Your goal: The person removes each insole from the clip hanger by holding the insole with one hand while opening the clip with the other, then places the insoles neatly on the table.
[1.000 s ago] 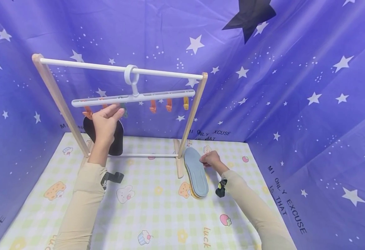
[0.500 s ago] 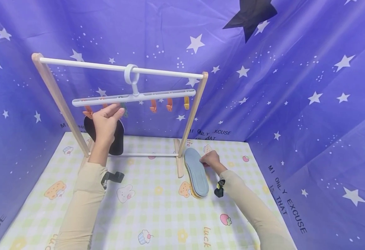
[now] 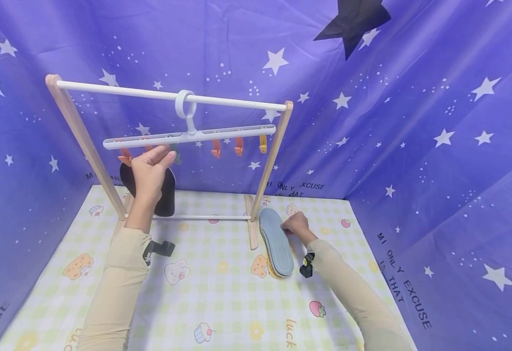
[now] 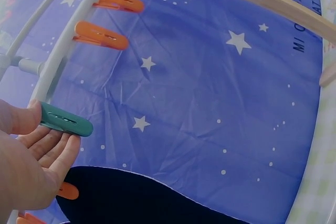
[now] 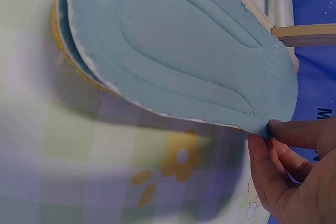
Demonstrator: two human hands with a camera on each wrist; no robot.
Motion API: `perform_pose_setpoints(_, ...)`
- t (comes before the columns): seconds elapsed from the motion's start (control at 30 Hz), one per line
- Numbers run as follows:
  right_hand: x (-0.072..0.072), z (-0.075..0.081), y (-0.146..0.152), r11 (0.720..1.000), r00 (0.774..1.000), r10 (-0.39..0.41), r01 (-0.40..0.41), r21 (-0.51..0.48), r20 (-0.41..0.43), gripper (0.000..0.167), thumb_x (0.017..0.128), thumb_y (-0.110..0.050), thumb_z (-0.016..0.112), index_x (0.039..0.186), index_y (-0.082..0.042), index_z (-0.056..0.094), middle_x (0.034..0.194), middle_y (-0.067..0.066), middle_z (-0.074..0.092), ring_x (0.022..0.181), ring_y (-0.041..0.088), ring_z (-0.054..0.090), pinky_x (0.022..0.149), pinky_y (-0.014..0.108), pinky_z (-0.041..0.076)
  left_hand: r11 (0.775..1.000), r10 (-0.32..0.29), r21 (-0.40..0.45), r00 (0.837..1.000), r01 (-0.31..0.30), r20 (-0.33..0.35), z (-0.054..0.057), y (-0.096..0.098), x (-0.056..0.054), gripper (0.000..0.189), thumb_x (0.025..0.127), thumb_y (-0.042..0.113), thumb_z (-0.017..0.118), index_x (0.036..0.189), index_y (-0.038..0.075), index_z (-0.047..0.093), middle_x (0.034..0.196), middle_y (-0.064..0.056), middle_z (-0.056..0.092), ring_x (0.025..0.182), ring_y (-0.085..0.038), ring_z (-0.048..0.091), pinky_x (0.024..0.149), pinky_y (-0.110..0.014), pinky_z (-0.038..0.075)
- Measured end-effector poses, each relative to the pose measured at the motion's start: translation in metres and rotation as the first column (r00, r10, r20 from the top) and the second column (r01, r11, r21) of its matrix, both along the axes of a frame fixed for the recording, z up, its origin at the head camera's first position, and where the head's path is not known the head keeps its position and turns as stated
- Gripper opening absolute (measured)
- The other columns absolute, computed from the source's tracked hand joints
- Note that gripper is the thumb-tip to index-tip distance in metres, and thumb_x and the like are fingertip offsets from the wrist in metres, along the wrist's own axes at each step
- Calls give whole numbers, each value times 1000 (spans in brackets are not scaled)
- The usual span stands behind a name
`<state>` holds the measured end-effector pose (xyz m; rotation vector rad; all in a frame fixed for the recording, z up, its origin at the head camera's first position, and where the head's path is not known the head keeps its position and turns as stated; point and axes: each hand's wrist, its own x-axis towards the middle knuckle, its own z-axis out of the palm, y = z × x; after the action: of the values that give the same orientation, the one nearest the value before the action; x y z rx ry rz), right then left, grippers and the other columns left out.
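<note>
A white hanger (image 3: 234,132) with colored clips hangs from the rack's top bar. At its left half, my left hand (image 3: 147,173) pinches a green clip (image 4: 65,120) between thumb and fingers. Below and behind that hand hangs a black insole (image 3: 166,197), its upper part near the orange clips (image 3: 125,157) and partly hidden by the hand. On the table to the right, my right hand (image 3: 297,226) pinches the edge of a light blue insole (image 5: 173,40), thumb on top and fingers beneath. This insole lies over others, one with a yellow underside (image 5: 55,27).
The wooden rack (image 3: 85,146) has a white top bar (image 3: 238,103) and a thin lower bar (image 3: 203,218). Orange clips (image 3: 238,146) and a yellow clip (image 3: 263,144) line the hanger's right half. A checked cloth covers the table (image 3: 221,297); starry purple fabric (image 3: 405,87) surrounds it.
Both hands keep their grips on the green clip and the light blue insole. The whole view has shifted only slightly.
</note>
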<state>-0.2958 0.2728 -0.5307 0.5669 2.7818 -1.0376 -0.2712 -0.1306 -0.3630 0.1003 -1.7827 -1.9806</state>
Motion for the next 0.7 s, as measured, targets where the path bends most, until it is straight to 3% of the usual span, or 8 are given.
perform_pose_setpoints(0.2,3,2,0,998,999,34,-32,55,-20,19,72,-7,84,81,6,72,70,16,75,52,15,67,58,23,54,1000,-3,2,1000,3,-8,0,1,0,32,92,-2,72,122,-11,68,122,-26,67,87,9,68,95,-22,58)
perform_pose_setpoints(0.23,3,3,0,998,999,37,-36,58,-18,19,73,-7,84,81,5,72,70,16,75,51,14,67,58,23,54,1000,-3,5,1000,3,-12,0,1,0,32,92,-2,72,122,-11,68,119,-22,70,87,9,68,94,-21,58)
perform_pose_setpoints(0.33,4,4,-1,998,999,40,-39,56,-12,19,73,-8,84,81,6,73,69,16,74,52,13,66,59,24,55,1000,-3,15,1000,3,-22,0,1,0,31,92,-2,72,122,-11,68,102,7,79,86,8,69,91,-19,59)
perform_pose_setpoints(0.4,4,4,-1,997,999,38,-37,62,-9,20,72,-8,84,82,6,72,66,14,73,52,13,65,59,23,54,1000,-7,17,1000,7,-26,0,1,1,32,92,-2,72,121,-12,68,87,23,75,85,9,68,90,-18,58)
perform_pose_setpoints(0.47,4,5,-1,997,999,37,-36,67,-7,21,72,-8,84,82,6,72,62,10,71,51,12,63,58,23,52,1000,-13,16,1000,13,-27,0,1,1,32,92,-2,71,122,-12,67,77,31,69,84,10,68,90,-17,58)
perform_pose_setpoints(0.6,5,6,0,998,999,39,-39,55,2,20,72,-8,84,82,6,72,56,6,67,49,10,60,55,21,48,1000,-22,19,999,22,-26,0,1,1,32,92,-2,71,122,-13,67,76,33,68,84,10,68,91,-18,58)
perform_pose_setpoints(0.7,5,6,-1,998,999,42,-42,43,4,19,73,-7,83,82,7,73,60,10,70,51,14,64,55,22,49,999,-23,22,999,23,-24,-1,1,1,32,92,-2,71,123,-12,67,77,32,68,86,9,68,92,-18,58)
